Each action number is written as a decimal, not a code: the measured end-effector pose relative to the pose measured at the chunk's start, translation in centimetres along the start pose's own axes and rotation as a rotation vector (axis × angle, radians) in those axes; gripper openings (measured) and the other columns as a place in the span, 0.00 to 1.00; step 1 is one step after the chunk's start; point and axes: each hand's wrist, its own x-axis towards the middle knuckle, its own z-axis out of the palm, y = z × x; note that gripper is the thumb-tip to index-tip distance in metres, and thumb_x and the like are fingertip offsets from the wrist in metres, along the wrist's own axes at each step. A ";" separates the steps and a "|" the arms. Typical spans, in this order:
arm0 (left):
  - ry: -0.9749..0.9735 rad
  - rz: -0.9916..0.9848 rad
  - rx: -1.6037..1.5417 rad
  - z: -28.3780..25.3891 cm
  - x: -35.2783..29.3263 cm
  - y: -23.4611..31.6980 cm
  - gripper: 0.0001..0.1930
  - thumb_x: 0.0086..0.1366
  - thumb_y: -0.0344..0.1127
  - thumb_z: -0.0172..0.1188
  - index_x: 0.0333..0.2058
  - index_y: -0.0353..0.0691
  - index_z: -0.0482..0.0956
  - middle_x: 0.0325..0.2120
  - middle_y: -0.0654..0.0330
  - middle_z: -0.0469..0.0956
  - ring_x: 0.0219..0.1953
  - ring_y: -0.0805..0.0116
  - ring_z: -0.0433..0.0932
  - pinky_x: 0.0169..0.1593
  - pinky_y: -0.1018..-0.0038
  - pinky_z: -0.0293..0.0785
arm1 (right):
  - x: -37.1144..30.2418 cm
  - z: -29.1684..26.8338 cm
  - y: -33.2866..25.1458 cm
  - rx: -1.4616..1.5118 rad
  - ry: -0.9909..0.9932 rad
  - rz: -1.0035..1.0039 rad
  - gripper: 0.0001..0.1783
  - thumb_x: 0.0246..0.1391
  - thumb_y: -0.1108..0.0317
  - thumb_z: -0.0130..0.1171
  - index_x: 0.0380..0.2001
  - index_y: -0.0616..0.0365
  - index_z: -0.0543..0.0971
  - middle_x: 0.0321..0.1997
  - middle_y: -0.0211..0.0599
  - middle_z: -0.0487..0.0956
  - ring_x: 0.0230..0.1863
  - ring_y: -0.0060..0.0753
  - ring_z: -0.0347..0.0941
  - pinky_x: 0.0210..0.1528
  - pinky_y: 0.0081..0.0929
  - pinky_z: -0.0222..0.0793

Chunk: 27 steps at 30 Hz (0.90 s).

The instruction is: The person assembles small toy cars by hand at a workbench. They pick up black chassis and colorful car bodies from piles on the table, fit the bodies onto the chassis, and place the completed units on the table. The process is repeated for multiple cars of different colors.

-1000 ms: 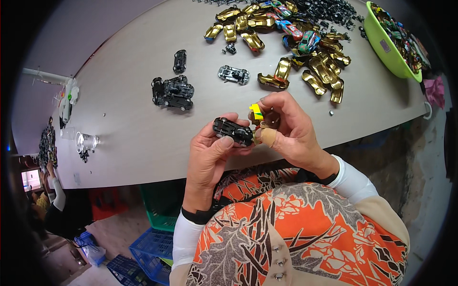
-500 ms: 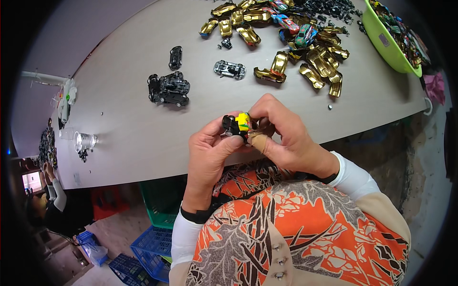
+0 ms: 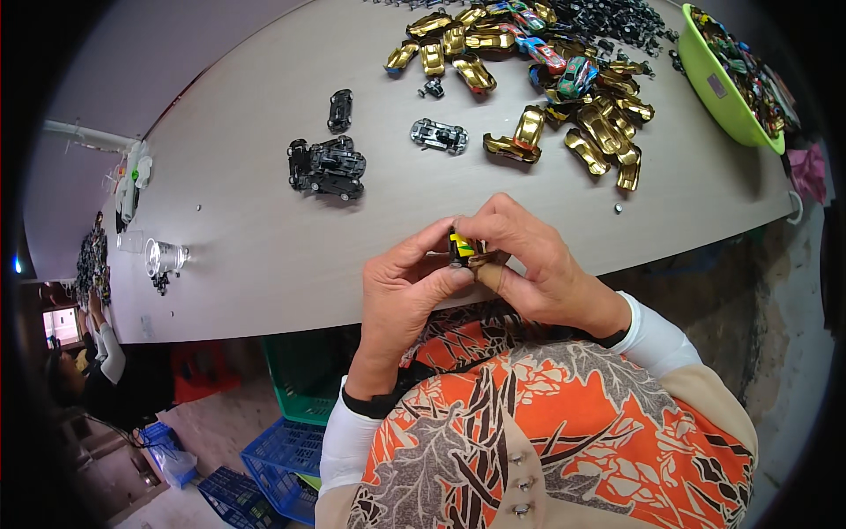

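Small yellow, green and black toy car (image 3: 461, 244): mostly covered by bare left hand (image 3: 401, 280) and bare right hand (image 3: 533, 269); join between parts cannot be made out. Several fingertips hidden behind it. Heap of tiny black parts (image 3: 630, 25): cut off by top edge, single pieces too small to tell. Contents of light-green plastic basin (image 3: 716, 86): tangled, blurred. Small silvery piece (image 3: 618, 209) on table: too small to identify. Green plastic crate (image 3: 295, 379): partly hidden under tabletop. Co-worker's hands (image 3: 94, 309), far left: blurred, work unclear.
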 end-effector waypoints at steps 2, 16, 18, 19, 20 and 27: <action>-0.005 0.008 0.030 0.0 0.0 0.0 0.25 0.53 0.17 0.61 0.51 0.35 0.72 0.41 0.56 0.77 0.41 0.70 0.77 0.46 0.77 0.75 | 0.0 0.0 0.0 0.009 -0.014 0.007 0.22 0.43 0.84 0.54 0.44 0.59 0.72 0.32 0.39 0.68 0.31 0.38 0.68 0.33 0.27 0.66; -0.076 -0.013 0.117 0.5 0.2 -0.5 0.26 0.54 0.22 0.61 0.54 0.38 0.70 0.38 0.63 0.74 0.41 0.75 0.74 0.46 0.79 0.73 | -0.2 -0.7 0.9 0.198 -0.027 0.099 0.14 0.46 0.81 0.56 0.40 0.62 0.75 0.32 0.36 0.72 0.31 0.30 0.71 0.35 0.24 0.66; -0.061 -0.048 0.011 0.4 0.1 -0.7 0.24 0.54 0.23 0.62 0.52 0.37 0.71 0.36 0.64 0.74 0.41 0.76 0.73 0.46 0.79 0.72 | -0.1 -0.9 0.6 0.190 -0.009 0.117 0.13 0.46 0.80 0.57 0.38 0.62 0.75 0.31 0.35 0.72 0.30 0.27 0.70 0.33 0.22 0.65; -0.054 -0.067 -0.039 0.4 0.1 -0.7 0.24 0.54 0.24 0.63 0.51 0.36 0.71 0.35 0.64 0.73 0.41 0.76 0.73 0.46 0.80 0.71 | -0.1 -1.0 0.5 0.188 0.002 0.126 0.12 0.47 0.80 0.57 0.37 0.63 0.75 0.31 0.34 0.72 0.30 0.25 0.69 0.32 0.22 0.65; -0.062 -0.086 -0.052 0.4 0.1 -0.5 0.22 0.54 0.24 0.63 0.49 0.35 0.72 0.35 0.65 0.73 0.40 0.77 0.73 0.46 0.80 0.71 | -0.1 -1.1 0.4 0.197 -0.016 0.156 0.10 0.47 0.79 0.57 0.36 0.63 0.75 0.31 0.34 0.72 0.29 0.24 0.68 0.32 0.22 0.64; -0.112 -0.208 -0.019 -0.2 0.3 0.0 0.17 0.52 0.28 0.65 0.40 0.36 0.72 0.33 0.66 0.74 0.37 0.80 0.71 0.43 0.83 0.69 | -0.4 -2.7 1.1 0.260 -0.177 0.158 0.05 0.53 0.73 0.54 0.32 0.64 0.74 0.26 0.32 0.69 0.28 0.25 0.63 0.31 0.21 0.59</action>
